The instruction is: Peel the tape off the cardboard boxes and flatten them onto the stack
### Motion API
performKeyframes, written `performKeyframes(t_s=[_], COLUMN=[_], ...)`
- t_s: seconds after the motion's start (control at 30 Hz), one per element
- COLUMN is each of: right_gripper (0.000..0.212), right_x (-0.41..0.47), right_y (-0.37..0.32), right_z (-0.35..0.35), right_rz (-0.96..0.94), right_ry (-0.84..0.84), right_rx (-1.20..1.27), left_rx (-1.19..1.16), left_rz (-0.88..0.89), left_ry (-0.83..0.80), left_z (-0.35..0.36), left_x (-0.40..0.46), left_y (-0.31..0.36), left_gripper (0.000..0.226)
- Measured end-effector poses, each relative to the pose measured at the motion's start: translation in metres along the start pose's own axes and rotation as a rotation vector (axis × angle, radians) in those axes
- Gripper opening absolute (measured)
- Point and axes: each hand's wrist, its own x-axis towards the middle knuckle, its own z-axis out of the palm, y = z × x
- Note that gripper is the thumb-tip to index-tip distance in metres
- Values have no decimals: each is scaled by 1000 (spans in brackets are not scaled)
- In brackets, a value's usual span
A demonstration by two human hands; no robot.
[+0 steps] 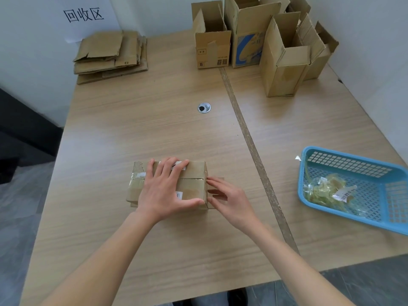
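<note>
Left hand [164,191] lies flat, fingers spread, atop the box [194,184]; right hand [227,198], fingers loosely extended, touches its right end; basket [344,161] farther right on tabletop [154,120]

box [192,184]: brown | basket [344,160]: blue lattice | table [132,120]: light woodgrain

We see one view only: from our head, wide-angle, looking steeply down and forward across the pale wood-grain counter [136,120], hands near frame centre.
</note>
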Motion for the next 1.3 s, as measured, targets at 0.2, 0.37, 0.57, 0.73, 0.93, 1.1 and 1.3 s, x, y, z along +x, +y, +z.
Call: performKeyframes(t_s=[0.2, 0.37, 0.57, 0.73, 0.93, 1.1, 1.3], right_gripper=[27, 12, 12, 35, 44, 43, 42], right_x=[0, 7, 5, -8, 3, 5, 6], right_y=[6, 3, 3, -4, -2, 1, -2], right_z=[8, 10, 8, 5, -4, 1, 3], right_rz=[-200, -257, -227, -154, -124, -229, -296], right_ry=[198, 258, 228, 161, 75, 58, 75], right_rx=[-346, -415, -356, -162, -25, -169, -278], left_rx=[7, 13, 20, 29, 21, 26, 21], left_rz=[-3, -15, -13, -9, -10, -10, -14], left_ry=[-5, 6, -3, -1, 1, -2, 0], left_z=[1, 2, 2, 2, 2, 2, 2], left_x=[0, 1, 0, 2, 1, 3, 4], left_y=[-1, 0, 1, 0, 2, 2, 2], left_gripper=[116, 113, 115, 114, 116, 114, 113])
